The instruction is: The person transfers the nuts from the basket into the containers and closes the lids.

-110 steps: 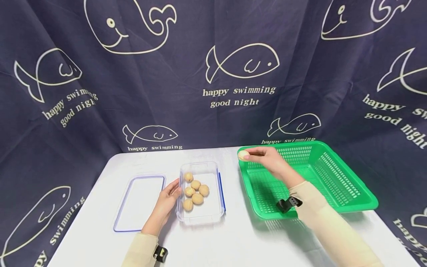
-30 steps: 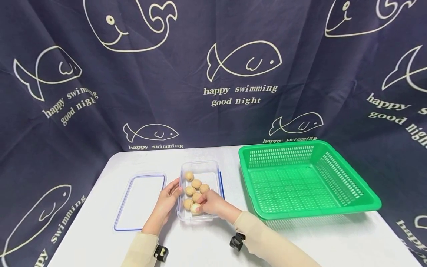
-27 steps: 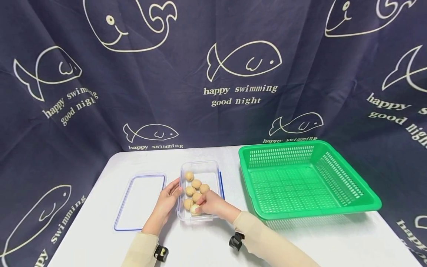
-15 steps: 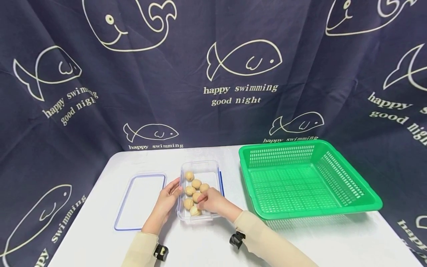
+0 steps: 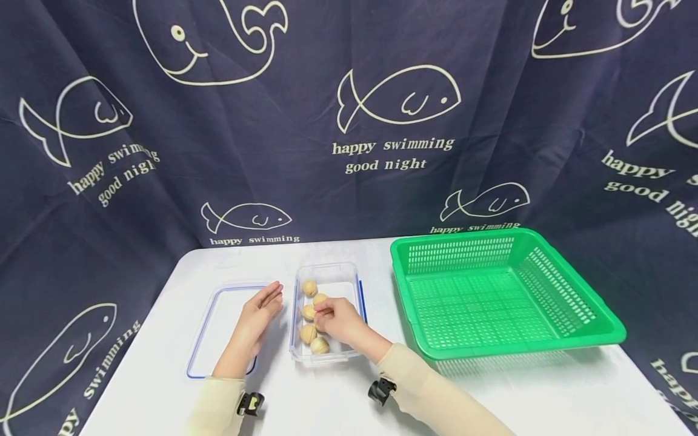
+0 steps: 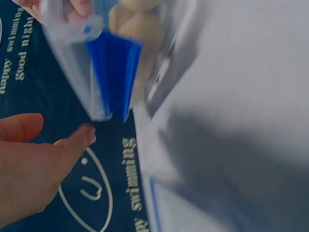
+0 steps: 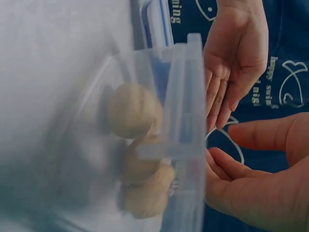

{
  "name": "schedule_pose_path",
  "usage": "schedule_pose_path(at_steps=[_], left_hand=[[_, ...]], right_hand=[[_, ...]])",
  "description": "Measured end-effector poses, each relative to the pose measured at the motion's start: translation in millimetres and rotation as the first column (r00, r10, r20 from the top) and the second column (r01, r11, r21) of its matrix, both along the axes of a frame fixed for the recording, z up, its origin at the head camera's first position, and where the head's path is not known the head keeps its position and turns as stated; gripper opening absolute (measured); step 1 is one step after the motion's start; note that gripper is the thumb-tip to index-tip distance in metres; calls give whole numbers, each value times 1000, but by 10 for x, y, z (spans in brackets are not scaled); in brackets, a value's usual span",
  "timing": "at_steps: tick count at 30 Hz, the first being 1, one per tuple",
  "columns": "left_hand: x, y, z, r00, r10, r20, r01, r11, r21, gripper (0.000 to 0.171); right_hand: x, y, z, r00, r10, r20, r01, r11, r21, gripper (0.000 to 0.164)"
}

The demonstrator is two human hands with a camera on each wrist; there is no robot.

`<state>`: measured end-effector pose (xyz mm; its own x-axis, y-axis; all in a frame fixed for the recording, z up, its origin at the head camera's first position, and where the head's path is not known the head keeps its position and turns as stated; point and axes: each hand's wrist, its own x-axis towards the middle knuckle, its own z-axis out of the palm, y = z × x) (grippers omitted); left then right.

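Note:
A clear plastic food box [image 5: 334,361] with blue side latches stands mid-table, holding several walnuts [image 5: 319,346]. My right hand [image 5: 345,322] is over the box, its fingers loosely bent and partly covering the middle walnuts. In the right wrist view, the thumb and fingers of the right hand [image 7: 263,176] are apart with nothing between them. To the box's left hovers my left hand [image 5: 253,321], fingers extended and clear of the wall. A blue latch [image 6: 115,72] hangs down close to the left hand [image 6: 36,169] in the left wrist view.
A transparent lid [image 5: 223,327] with a blue seal lies left of the box, partly behind the left hand. On the right sits a large green perforated basket [image 5: 523,347]. A dark blue curtain [image 5: 305,175] with fish drawings hangs behind the white table [image 5: 376,399].
The right hand brought a walnut from the basket side into the box, let it go near the front, then rose slightly. The left hand has released the box's wall and moved left.

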<state>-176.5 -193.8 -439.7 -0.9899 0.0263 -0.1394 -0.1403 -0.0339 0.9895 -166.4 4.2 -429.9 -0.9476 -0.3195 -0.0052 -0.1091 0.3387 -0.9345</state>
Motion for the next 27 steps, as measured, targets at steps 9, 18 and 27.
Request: schedule_pose_path(at_steps=[9,18,27], left_hand=[[67,-372,169,999,32,-9,-33,996,-89,47],[155,-671,238,999,36,31,-25,951,-308,48],[135,-863,231,991,58,122,17,842,-539,63]], right_hand=[[12,-276,143,991,-2,-133,-2,1000,-30,25],[117,-617,296,996,55,-73,-58,997,-51,29],[359,-1017,279,990,136,-28,-128,973,192,51]])
